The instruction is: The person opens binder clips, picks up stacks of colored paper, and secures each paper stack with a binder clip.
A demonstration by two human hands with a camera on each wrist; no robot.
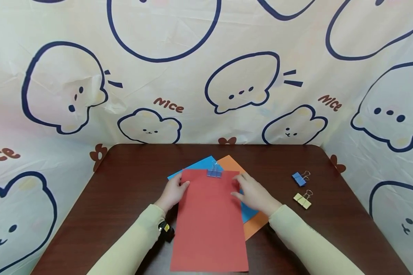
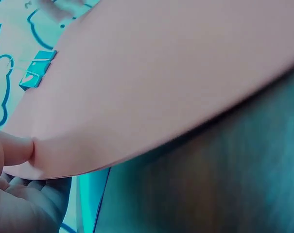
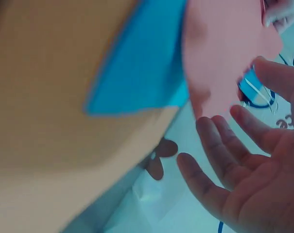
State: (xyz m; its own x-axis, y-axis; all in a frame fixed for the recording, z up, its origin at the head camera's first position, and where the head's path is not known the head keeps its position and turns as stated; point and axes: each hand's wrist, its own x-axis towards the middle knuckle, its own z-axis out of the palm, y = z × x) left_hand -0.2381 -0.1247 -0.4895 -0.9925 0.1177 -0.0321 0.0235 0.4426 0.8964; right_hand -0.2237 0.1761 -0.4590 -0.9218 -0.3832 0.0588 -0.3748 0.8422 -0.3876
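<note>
In the head view, red paper is raised above the table with a blue binder clip on the middle of its top edge. My left hand pinches its upper left edge, thumb in front and fingers behind, as the left wrist view shows. At the upper right edge my right hand is loosely spread, its fingertips right by the paper's edge in the right wrist view. Behind the red paper lie blue paper and orange paper, turned at angles and partly hidden.
On the right of the dark wooden table lie another blue binder clip and a yellow binder clip. A cloth printed with cartoon bears hangs behind and around the table.
</note>
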